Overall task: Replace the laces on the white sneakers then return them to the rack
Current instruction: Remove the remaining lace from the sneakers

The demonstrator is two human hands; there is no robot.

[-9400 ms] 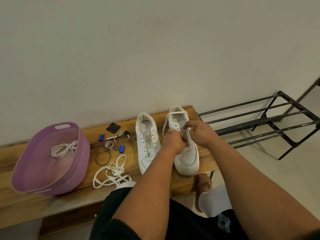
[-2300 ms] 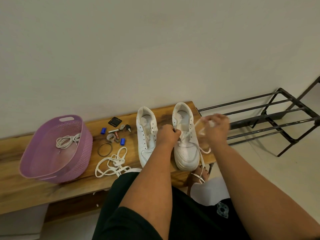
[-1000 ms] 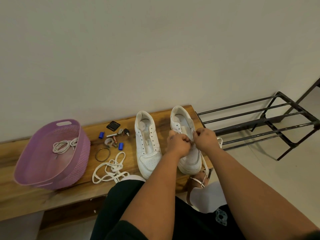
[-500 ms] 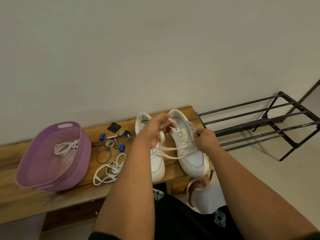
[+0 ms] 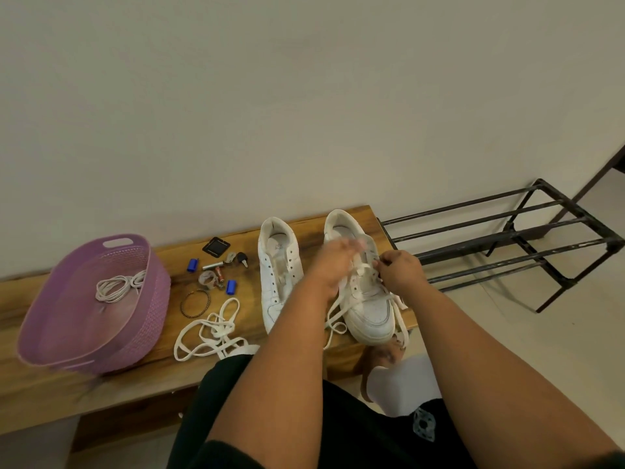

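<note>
My right hand (image 5: 400,272) pinches the flat white lace (image 5: 333,313) at the eyelets of the right sneaker (image 5: 367,299), fingers curled tight against the upper. My left hand (image 5: 333,265) hovers over the same shoe, blurred; I cannot tell whether its fingers hold the lace. Half a second ago that hand was raised higher, drawing a length of lace across toward the left sneaker (image 5: 279,282); now it has dropped back over the tongue, and slack lace trails off the toe and over the bench (image 5: 40,394) edge.

The sneakers are smooth white leather with rounded toes and punched eyelets, standing side by side, toes toward me; the left one has bare eyelets. Just left of it a second flat lace, the loose lace (image 5: 209,330), lies in tangled loops on the glossy wood grain. Beyond are a thin metal ring (image 5: 195,302), blue caps, a key and other small bits. A lilac perforated plastic basket (image 5: 148,316) holds a coiled round cord (image 5: 116,287). To the right stands the black metal-bar rack (image 5: 507,245), unchanged.
</note>
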